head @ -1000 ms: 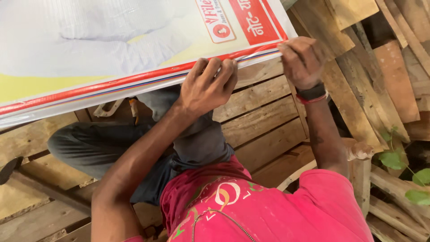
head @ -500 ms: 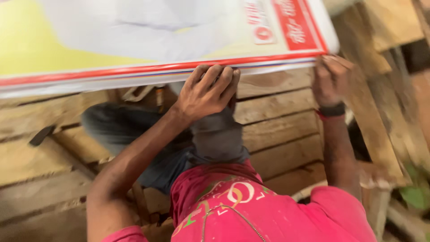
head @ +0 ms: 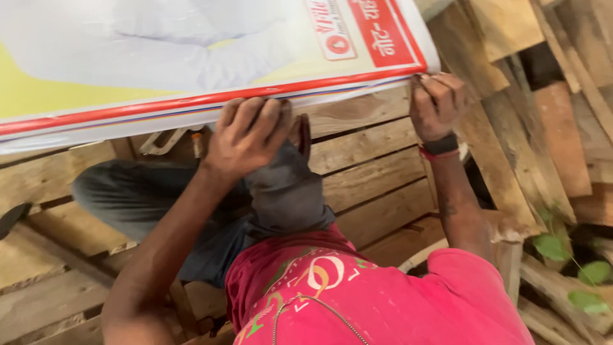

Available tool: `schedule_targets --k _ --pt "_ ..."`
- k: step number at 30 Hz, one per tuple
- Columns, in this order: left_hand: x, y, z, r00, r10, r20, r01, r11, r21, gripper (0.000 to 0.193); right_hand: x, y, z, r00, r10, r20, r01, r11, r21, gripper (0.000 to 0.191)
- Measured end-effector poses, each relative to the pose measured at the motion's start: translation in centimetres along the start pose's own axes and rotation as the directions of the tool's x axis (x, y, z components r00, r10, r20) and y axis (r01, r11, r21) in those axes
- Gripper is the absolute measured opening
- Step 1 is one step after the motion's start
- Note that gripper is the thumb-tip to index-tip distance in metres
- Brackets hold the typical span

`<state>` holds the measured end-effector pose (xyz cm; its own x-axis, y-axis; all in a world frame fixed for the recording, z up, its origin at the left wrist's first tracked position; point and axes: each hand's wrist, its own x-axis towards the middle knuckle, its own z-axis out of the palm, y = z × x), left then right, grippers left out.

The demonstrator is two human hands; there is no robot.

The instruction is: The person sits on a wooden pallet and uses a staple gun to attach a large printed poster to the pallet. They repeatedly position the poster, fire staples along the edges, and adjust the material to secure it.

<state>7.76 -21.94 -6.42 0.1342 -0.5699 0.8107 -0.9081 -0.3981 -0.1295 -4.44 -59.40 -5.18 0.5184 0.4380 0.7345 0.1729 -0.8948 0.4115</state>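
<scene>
We hold a large printed board [head: 211, 57], yellow and white with a red border, by its near edge above a bed of wooden planks [head: 370, 172]; left hand [head: 248, 135] curls its fingers over the edge near the middle, closed on it; right hand [head: 435, 105] pinches the corner, fingertips tucked under, wristband showing; our knee sits just below. Risks as we judge them: both grips lie on one edge only, so the far side could sag or swing; the corner pinch looks shallow and may slip; loose offcuts [head: 511, 128] to the right could snag the corner.
</scene>
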Motion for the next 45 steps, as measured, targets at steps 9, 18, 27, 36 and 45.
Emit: schedule_targets --k 9,18,27,36,45 --pt "-0.7 0.3 1.1 0.999 -0.029 -0.016 0.028 0.997 -0.078 0.029 -0.9 1.2 -0.1 0.998 -0.003 0.056 0.003 1.0 0.01 0.025" --pt "-3.6 -0.1 2.2 0.993 -0.058 -0.101 0.044 0.99 -0.132 0.034 1.3 -15.9 2.7 0.398 0.88 0.258 -0.73 0.134 0.67 0.018" --pt "-3.0 1.0 1.6 0.963 -0.2 -0.179 0.173 0.973 -0.154 0.032 7.0 -20.8 7.8 0.426 0.492 0.759 -0.355 -0.681 0.64 0.03" --pt "-7.3 3.2 -0.8 0.501 -0.843 -0.194 0.623 0.507 -0.596 0.025 6.3 -21.6 9.9 0.249 0.638 0.729 -0.434 -0.6 0.672 0.033" --pt "-8.7 -0.1 -1.5 -0.089 -0.969 0.231 0.371 -0.248 -0.895 0.02 5.3 -21.3 10.7 0.292 0.679 0.673 -0.421 -0.541 0.728 0.038"
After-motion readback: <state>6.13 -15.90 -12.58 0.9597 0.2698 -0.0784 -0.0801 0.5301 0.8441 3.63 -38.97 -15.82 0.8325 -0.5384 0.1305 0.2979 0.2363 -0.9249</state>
